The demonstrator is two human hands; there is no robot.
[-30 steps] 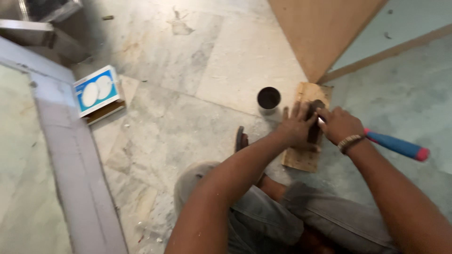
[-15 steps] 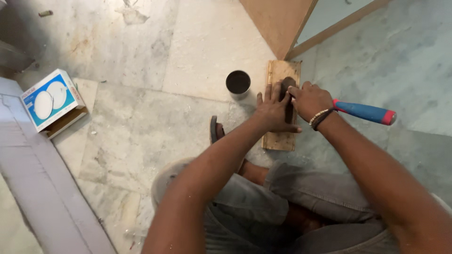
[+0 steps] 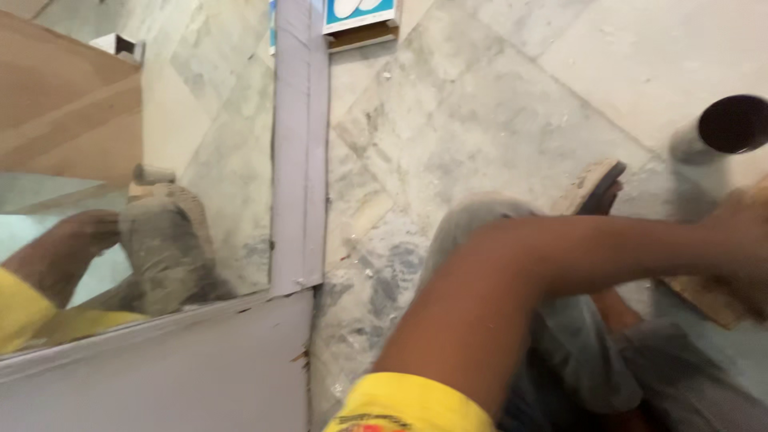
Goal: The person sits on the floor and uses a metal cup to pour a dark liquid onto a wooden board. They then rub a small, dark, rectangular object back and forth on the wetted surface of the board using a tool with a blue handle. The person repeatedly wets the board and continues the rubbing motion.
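Observation:
My left arm reaches across the frame to the right, a yellow sleeve at its base. My left hand shows only as a blur at the right edge, resting over a small wooden block on the marble floor. Whether it holds anything is hidden by blur. A dark-mouthed cylindrical cup stands on the floor just beyond the hand. My right hand is outside the view, and so are the blue-handled tool and the dark piece on the block.
My bent legs in grey trousers fill the lower right, with a sandal by the knee. A grey-framed reflective panel runs along the left, reflecting a knee and arm. A blue-and-white box lies at the top.
The view has swung left and closer to the floor. The block, the cup and my left hand slid to the right edge; my right hand and the blue-handled tool left the frame.

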